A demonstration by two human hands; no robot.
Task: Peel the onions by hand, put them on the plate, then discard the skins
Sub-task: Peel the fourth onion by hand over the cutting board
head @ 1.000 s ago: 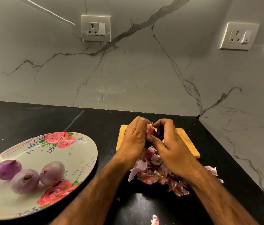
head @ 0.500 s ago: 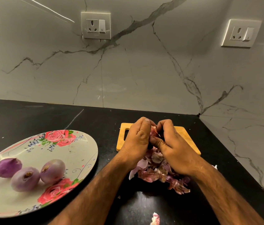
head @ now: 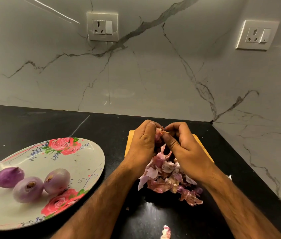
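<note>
My left hand (head: pixel 143 144) grips a small red onion (head: pixel 158 137), which is mostly hidden between both hands above the wooden board (head: pixel 129 145). My right hand (head: pixel 182 145) pinches a bit of papery skin at the onion's top between thumb and fingers. A pile of pink and purple onion skins (head: pixel 167 178) lies on the black counter just below the hands. To the left, a floral plate (head: pixel 84 163) holds three peeled purple onions (head: pixel 28 188) side by side.
A stray skin scrap (head: pixel 166 232) lies near the counter's front edge. The marble wall behind carries two power sockets (head: pixel 102 27). The black counter (head: pixel 50 125) ends at a wall corner on the right.
Both hands stayed over the board with the onion. My right thumb and fingers have shifted up to the onion's tip, pulling at its skin.
</note>
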